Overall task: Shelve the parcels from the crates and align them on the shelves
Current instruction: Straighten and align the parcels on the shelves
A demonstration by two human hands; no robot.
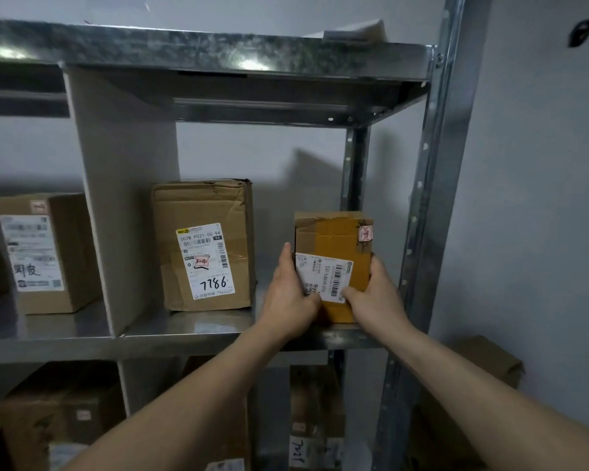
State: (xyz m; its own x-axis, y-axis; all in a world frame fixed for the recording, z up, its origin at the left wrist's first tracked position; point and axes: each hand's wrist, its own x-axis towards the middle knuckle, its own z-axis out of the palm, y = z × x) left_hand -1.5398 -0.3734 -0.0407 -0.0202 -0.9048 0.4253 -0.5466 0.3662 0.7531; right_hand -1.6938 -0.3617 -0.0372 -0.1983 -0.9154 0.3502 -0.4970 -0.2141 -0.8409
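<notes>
A small brown cardboard parcel (337,246) with a white shipping label and a red-marked sticker stands on the metal shelf (191,329) at its right end, near the right upright. My left hand (291,294) grips its left side and lower front. My right hand (374,294) grips its right side, thumb on the front label. To the left on the same shelf stands a larger dented parcel (204,246) with "7786" written on its label. Another labelled parcel (45,253) stands beyond a grey divider panel (126,205).
The shelf board above (218,52) hangs low over this bay, with a white item at its right end. More parcels (315,416) fill the shelf below. The steel upright (436,198) and the wall close the right side; a brown box (490,365) sits beside the rack.
</notes>
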